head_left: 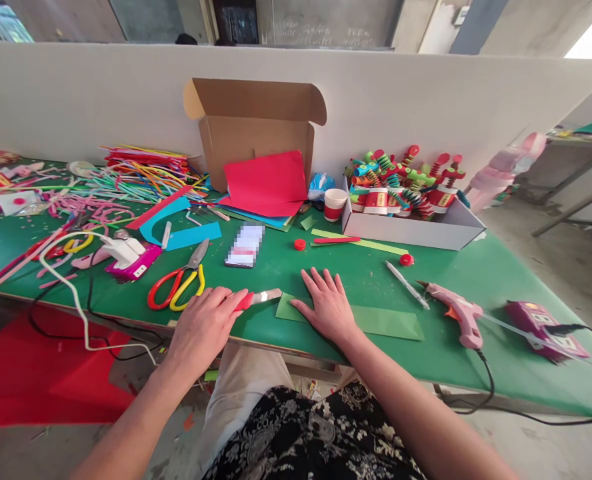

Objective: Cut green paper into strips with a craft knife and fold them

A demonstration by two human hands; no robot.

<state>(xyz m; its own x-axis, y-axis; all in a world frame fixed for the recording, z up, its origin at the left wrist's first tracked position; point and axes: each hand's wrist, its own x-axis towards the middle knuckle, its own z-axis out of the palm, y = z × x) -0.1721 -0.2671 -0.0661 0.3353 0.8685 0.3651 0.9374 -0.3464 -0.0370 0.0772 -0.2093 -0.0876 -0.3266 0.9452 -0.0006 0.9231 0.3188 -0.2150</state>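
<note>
My left hand [202, 325] is closed around the red handle of a utility knife [259, 298], its blade pointing right. The blade's tip is at the left end of a green paper strip [389, 322], which lies along the front of the table. Fingers spread, my right hand [329, 305] rests flat on that strip and covers part of it. Just beyond my left hand lie scissors [190, 277] with one red and one yellow handle. A phone [245, 245] sits farther back, between the scissors and my right hand.
A pink glue gun [459, 310], a white pen [407, 285] and a purple power box [546, 330] lie to the right. Behind are a box of cup figures [416, 230], a paper cup [335, 204] and red paper [266, 183]. Pipe cleaners [146, 173] and cables crowd the left.
</note>
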